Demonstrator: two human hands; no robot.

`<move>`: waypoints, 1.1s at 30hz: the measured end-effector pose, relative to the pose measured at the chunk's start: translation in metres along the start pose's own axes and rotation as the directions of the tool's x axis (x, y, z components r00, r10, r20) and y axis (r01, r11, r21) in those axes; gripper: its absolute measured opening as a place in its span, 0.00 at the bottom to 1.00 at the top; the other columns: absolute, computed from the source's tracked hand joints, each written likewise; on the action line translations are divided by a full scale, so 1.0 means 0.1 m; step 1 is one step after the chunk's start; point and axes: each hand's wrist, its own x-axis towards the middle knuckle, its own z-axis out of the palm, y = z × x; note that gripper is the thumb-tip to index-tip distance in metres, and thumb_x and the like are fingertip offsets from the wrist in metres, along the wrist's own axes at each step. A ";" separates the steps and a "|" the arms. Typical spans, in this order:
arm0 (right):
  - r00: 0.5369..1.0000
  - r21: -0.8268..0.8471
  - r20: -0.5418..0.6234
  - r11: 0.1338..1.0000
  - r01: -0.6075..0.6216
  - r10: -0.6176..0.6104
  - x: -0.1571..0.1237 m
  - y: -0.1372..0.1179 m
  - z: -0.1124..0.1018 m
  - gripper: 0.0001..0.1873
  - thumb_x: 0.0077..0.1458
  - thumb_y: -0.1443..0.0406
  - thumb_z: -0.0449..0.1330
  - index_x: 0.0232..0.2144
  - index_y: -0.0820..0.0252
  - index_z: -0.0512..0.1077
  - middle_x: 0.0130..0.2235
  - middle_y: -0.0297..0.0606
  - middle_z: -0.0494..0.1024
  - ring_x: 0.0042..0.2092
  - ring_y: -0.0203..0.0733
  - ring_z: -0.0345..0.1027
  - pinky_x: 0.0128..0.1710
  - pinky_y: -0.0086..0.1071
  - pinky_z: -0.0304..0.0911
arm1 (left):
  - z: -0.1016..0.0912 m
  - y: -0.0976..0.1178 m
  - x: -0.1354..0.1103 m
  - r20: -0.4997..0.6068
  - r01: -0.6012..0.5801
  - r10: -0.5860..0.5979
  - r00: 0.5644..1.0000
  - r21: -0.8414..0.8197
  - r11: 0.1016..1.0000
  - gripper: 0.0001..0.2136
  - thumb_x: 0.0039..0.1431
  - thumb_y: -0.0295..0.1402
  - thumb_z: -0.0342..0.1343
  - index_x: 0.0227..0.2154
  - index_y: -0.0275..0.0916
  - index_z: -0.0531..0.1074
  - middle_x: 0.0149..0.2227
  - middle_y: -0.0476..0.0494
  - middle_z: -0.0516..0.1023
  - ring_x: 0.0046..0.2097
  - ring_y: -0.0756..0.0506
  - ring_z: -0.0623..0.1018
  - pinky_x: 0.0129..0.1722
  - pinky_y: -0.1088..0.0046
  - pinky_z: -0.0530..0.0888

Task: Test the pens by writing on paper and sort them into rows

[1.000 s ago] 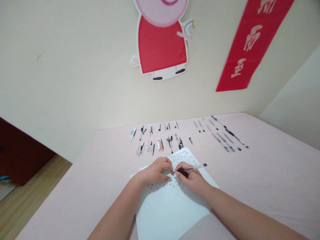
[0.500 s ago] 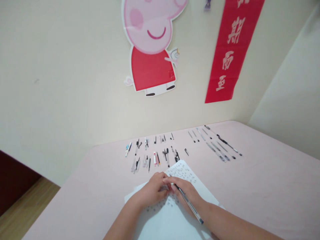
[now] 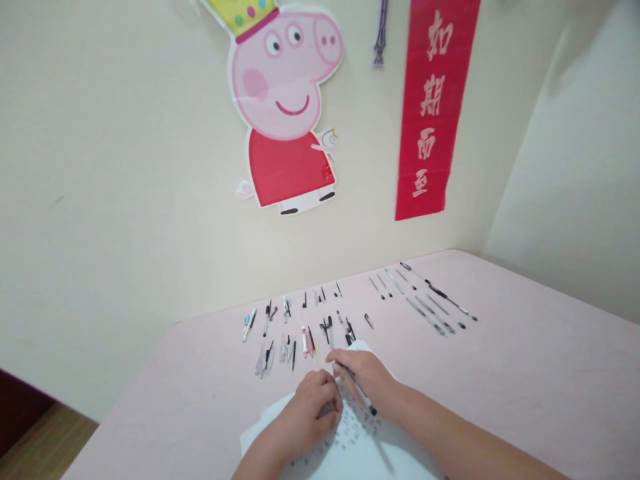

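My right hand (image 3: 371, 375) is closed around a slim clear-barrelled pen (image 3: 361, 392), its dark end slanting back toward me over the paper. Low on the left of the sheet, my left hand (image 3: 316, 403) rests with curled fingers. Whatever those fingers may enclose is hidden. Beneath both hands lies white paper (image 3: 325, 463) covered in small dark handwritten marks. The right fingertips are near the paper's far edge, close to a group of dark pen parts (image 3: 327, 330).
Several small groups of pen parts, among them a pink-and-white pen (image 3: 305, 341), lie in rows on the pink table (image 3: 525, 373). Several more pens and refills (image 3: 427, 315) lie at the far right. A wall with a pig cutout (image 3: 290, 167) and a red banner (image 3: 430, 133) stands behind.
My right hand has moved forward, away from my left hand, with the pen still in it. Before, the two hands were together over the paper. The camera view has tilted up.
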 end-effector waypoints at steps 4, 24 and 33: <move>0.961 -0.017 -0.230 0.986 -0.163 0.155 0.06 0.45 -0.21 0.12 0.52 0.68 0.47 0.34 0.59 0.70 0.25 0.32 0.73 0.27 0.37 0.66 0.28 0.27 0.56 | -0.02 0.01 0.01 -0.026 0.011 -0.012 1.000 -0.020 1.000 0.08 0.46 0.22 0.51 0.28 0.40 0.71 0.37 0.46 0.69 0.43 0.47 0.67 0.45 0.72 0.62; 0.801 -0.275 -0.429 0.785 -0.555 0.417 0.29 1.03 -0.35 0.15 0.47 0.67 0.58 0.39 0.56 0.62 0.32 0.34 0.72 0.30 0.38 0.64 0.27 0.28 0.47 | 0.03 -0.15 0.10 -0.161 0.004 -0.014 0.987 -0.066 0.998 0.09 0.53 0.35 0.54 0.23 0.36 0.73 0.28 0.44 0.73 0.34 0.47 0.71 0.36 0.73 0.64; 0.767 -0.057 -0.473 0.853 -0.518 0.434 0.26 1.16 -0.38 0.12 0.47 0.65 0.55 0.37 0.58 0.62 0.26 0.33 0.71 0.28 0.39 0.66 0.27 0.28 0.54 | 0.03 -0.22 0.10 -0.158 -0.008 -0.019 0.987 -0.170 0.985 0.16 0.54 0.44 0.52 0.23 0.36 0.74 0.25 0.43 0.72 0.30 0.48 0.69 0.32 0.73 0.63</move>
